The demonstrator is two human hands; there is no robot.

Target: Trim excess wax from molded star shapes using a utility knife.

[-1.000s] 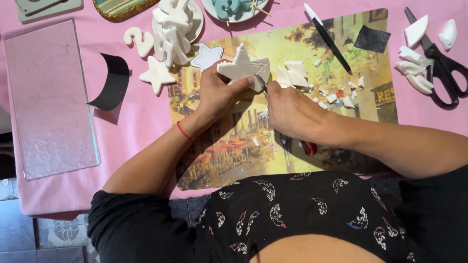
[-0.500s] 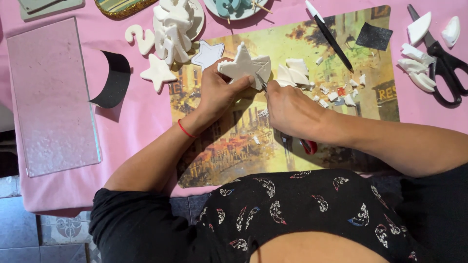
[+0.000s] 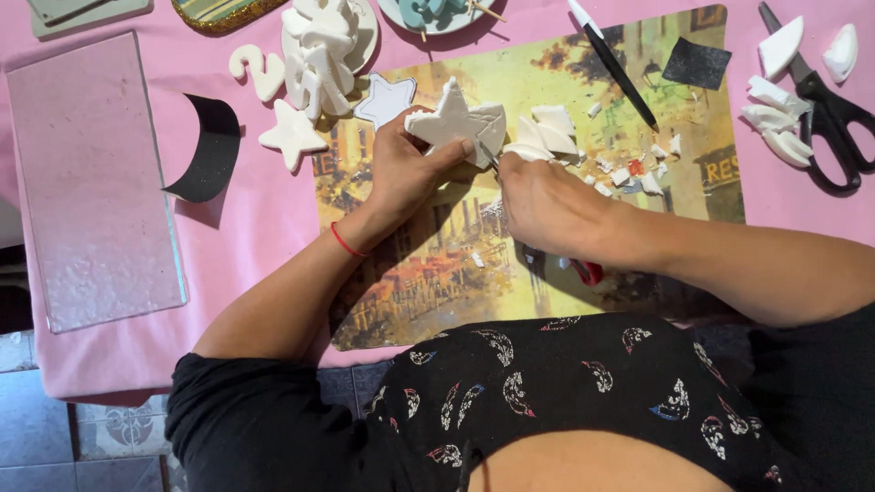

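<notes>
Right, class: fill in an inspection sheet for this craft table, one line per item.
Surface: pink tablecloth under a picture placemat.
Job's things: white foam star, thin blade at its edge.
Clutter: foam offcuts, black scissors, pen, pile of foam shapes, glass sheet.
Grippers: left hand grips the star; right hand holds the cutter.
Cables: nothing seen.
Surroundings: tiled floor.
</notes>
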